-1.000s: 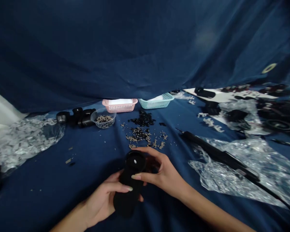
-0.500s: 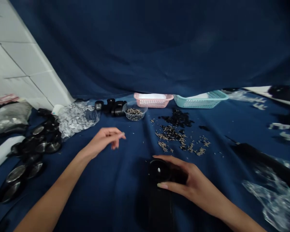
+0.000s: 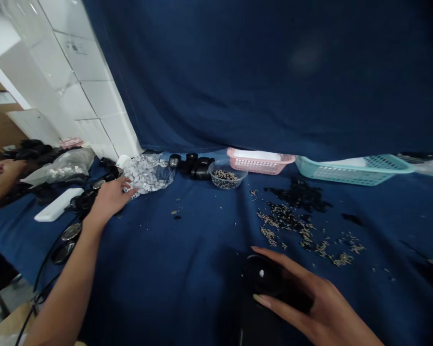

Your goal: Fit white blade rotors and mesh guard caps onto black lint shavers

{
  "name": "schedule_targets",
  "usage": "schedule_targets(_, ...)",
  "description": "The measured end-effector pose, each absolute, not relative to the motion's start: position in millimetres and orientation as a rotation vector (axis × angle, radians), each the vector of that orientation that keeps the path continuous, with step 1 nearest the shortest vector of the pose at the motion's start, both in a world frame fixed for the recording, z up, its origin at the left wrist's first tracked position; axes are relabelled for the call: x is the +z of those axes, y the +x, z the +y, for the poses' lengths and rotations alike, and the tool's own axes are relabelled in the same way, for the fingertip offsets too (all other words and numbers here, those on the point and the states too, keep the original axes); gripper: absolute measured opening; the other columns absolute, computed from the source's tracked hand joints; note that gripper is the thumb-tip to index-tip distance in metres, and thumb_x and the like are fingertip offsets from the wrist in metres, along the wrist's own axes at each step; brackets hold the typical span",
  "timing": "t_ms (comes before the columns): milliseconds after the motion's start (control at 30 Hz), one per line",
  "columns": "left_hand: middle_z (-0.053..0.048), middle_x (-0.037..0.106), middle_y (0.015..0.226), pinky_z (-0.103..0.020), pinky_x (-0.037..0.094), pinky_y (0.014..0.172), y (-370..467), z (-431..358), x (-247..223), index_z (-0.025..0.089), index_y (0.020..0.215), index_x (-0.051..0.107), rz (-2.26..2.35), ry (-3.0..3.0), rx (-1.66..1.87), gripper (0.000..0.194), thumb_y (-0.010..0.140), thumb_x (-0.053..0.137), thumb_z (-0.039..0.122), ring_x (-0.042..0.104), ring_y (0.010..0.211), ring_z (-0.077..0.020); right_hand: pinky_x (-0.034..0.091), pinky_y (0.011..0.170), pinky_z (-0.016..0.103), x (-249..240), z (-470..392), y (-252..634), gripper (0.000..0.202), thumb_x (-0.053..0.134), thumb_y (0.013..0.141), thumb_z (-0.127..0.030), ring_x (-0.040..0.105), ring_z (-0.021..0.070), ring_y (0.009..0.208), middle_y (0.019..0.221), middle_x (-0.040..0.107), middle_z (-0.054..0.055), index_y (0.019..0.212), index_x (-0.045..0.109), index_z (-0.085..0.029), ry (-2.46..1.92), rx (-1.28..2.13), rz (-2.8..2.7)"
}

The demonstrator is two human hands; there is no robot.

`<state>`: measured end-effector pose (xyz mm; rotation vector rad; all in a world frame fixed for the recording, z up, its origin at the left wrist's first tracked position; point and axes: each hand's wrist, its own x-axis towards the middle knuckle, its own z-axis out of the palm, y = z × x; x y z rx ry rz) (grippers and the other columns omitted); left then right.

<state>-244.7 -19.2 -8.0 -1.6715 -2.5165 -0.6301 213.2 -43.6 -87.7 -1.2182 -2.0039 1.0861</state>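
My right hand [image 3: 310, 298] curls round a black plastic part [image 3: 261, 283] with a round cup-like end and a small white spot inside. A long dark section runs down from it, hard to make out against the cloth. My left hand [image 3: 110, 199] is stretched out to the left, thumb and fingers apart, at the edge of a clear bag of small white pieces [image 3: 147, 175]. Beside and partly behind that hand lie black round parts with shiny discs [image 3: 72, 231]. Whether its fingertips touch the bag, I cannot tell.
Screws [image 3: 288, 218] and small black pieces [image 3: 301, 194] lie scattered at right. Behind stand a clear bowl of screws [image 3: 227, 179], black parts [image 3: 200, 168], a pink basket [image 3: 260, 163] and a teal basket [image 3: 357, 172]. Another person's hand [image 3: 9, 170] is at far left.
My left hand has moved left from above the cloth to the bag of white pieces. The view has swung left. My right hand keeps its hold on the black part.
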Motion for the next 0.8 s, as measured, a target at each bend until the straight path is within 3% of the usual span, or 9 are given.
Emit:
schedule_targets(100, -0.018, 0.077, 0.101, -0.042, 0.05, 0.087, -270.2, -38.6, -4.5, 0.013, 0.1, 0.071, -2.644, -1.708, -0.382, 0.047, 0.067, 0.08, 0.045, 0.07, 0.097, -0.0387, 0.059, 0.098, 0.034, -85.4, -44.4, 214.9, 0.059, 0.075, 0.082, -0.049, 0.07, 0.0274, 0.116, 0.127, 0.072, 0.001, 0.138, 0.06, -0.035, -1.194, 0.994, -2.111)
schedule_targets(267, -0.01, 0.074, 0.109, -0.043, 0.05, 0.094, -283.2, -55.7, -7.5, 0.012, 0.108, 0.068, -2.717, -1.802, -0.17, 0.04, 0.077, 0.079, 0.035, 0.068, 0.1, -0.0249, 0.063, 0.089, 0.031, -77.4, -46.7, 211.5, 0.056, 0.073, 0.084, -0.049, 0.075, 0.0236, 0.103, 0.112, 0.077, -0.002, 0.137, 0.059, -0.036, -1.155, 0.985, -2.135)
schedule_targets(367, -0.006, 0.073, 0.099, -0.039, 0.05, 0.089, -280.4, -55.0, -11.3, 0.013, 0.108, 0.068, -2.72, -1.808, -0.171, 0.039, 0.075, 0.081, 0.031, 0.067, 0.094, -0.0228, 0.065, 0.086, 0.033, -76.1, -48.1, 208.5, 0.056, 0.075, 0.081, -0.05, 0.077, 0.0235, 0.092, 0.105, 0.079, -0.001, 0.133, 0.063, -0.033, -1.146, 0.941, -2.099)
schedule_targets(500, -0.005, 0.071, 0.086, -0.033, 0.046, 0.082, -270.5, -48.9, -14.1, 0.01, 0.102, 0.071, -2.693, -1.79, -0.285, 0.043, 0.072, 0.08, 0.04, 0.066, 0.089, -0.0257, 0.065, 0.087, 0.033, -74.9, -50.5, 206.6, 0.056, 0.078, 0.08, -0.05, 0.076, 0.0252, 0.099, 0.116, 0.076, 0.002, 0.131, 0.065, -0.032, -1.145, 0.896, -2.039)
schedule_targets(633, -0.011, 0.072, 0.095, -0.037, 0.046, 0.085, -240.1, -42.5, -10.8, 0.007, 0.109, 0.068, -2.631, -1.819, -0.448, 0.063, 0.071, 0.076, 0.057, 0.064, 0.094, -0.0299, 0.063, 0.092, 0.038, -74.5, -51.1, 204.7, 0.054, 0.079, 0.08, -0.049, 0.074, 0.0273, 0.106, 0.121, 0.075, 0.003, 0.129, 0.066, -0.031, -1.089, 0.898, -1.967)
schedule_targets(800, -0.007, 0.075, 0.097, -0.034, 0.049, 0.081, -187.0, -33.5, -16.4, 0.02, 0.104, 0.074, -2.541, -2.122, -0.646, 0.054, 0.067, 0.078, 0.059, 0.066, 0.087, -0.0259, 0.061, 0.096, 0.037, -75.9, -52.5, 201.0, 0.052, 0.082, 0.079, -0.041, 0.072, 0.0256, 0.111, 0.122, 0.074, 0.001, 0.127, 0.065, -0.034, -1.024, 1.003, -1.846)
